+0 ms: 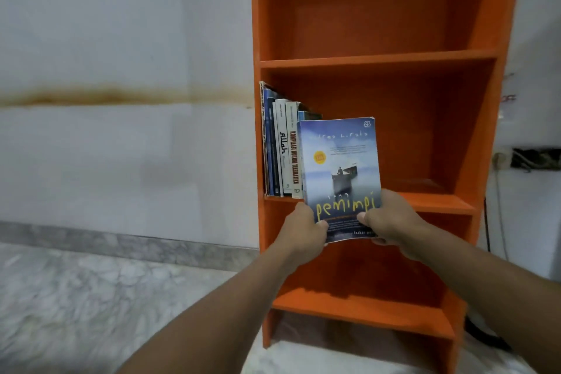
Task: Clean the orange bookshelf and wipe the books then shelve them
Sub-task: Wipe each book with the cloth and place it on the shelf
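Two hands clamped on the bottom edge of a blue paperback (pixel 340 173), front cover toward the camera, upright with a slight lean. Left hand (pixel 303 231) at the cover's seven o'clock corner, thumb curled over the front, fingers hidden behind. Right hand (pixel 391 222) at five o'clock, thumb pressed onto the cover, fingers wrapped under and behind. Nearly all of the cover up at twelve o'clock from both grips, with only the lowest strip between the thumbs. Held in front of the orange bookshelf (pixel 376 61), level with the middle compartment, just at three o'clock of a row of books (pixel 282 149) standing against that compartment's left wall. Cannot tell whether touching the row's last book or the shelf board. At nine o'clock of the bookshelf, a pale wall (pixel 121 24) with a brown stain (pixel 91 97); at three o'clock, a wall socket (pixel 499 159). Marbled floor (pixel 76 297) at seven o'clock.
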